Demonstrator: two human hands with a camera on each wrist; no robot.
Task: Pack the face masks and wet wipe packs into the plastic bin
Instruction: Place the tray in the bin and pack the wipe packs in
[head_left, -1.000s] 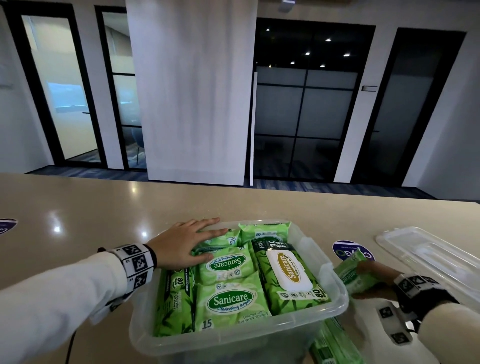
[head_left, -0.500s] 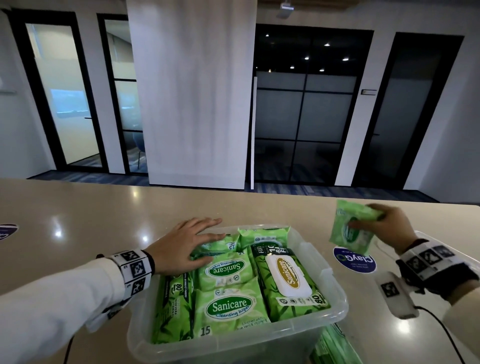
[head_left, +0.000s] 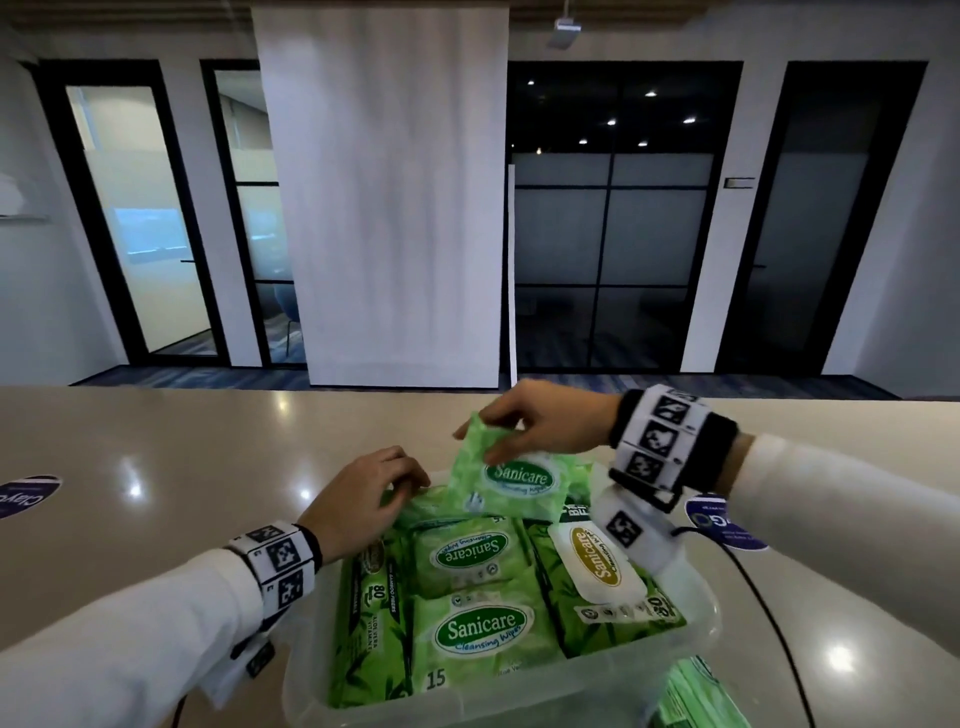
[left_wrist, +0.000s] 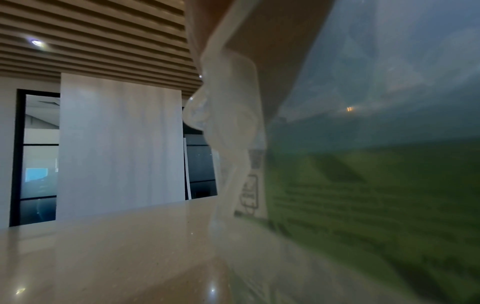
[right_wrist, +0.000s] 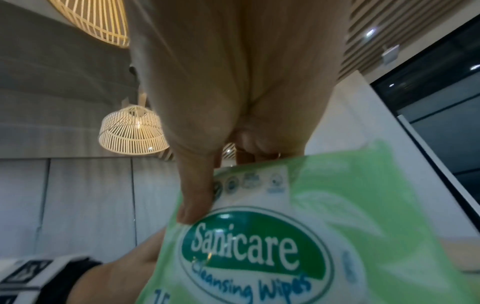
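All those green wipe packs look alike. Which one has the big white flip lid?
The large dark green pack lying flat at the right side of the plastic bin. Its white lid carries a gold Sanicare oval; the other packs show green ovals and no lid.
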